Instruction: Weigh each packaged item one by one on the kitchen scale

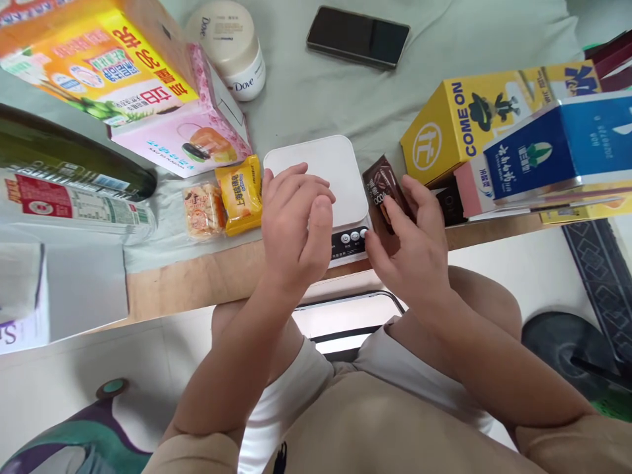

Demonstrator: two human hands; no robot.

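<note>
A white kitchen scale (320, 164) sits near the table's front edge, its buttons (354, 236) facing me. My left hand (293, 220) hovers over the scale's front left, fingers curled and apart, holding nothing. My right hand (409, 240) lies to the right of the scale, fingers resting on a brown cocoa packet (382, 187) that stands against the scale's right side; the thumb is near the buttons. Whether the packet is gripped or only touched is unclear. A yellow snack packet (241, 194) and a clear-wrapped biscuit packet (203, 209) lie left of the scale.
A pink and yellow box (128, 79), a white Dove jar (232, 46) and a dark phone (358, 36) lie behind. A green bottle (74, 171) lies far left. Yellow (474, 112) and blue (557, 145) boxes are stacked on the right. The table edge (197, 283) runs close to my knees.
</note>
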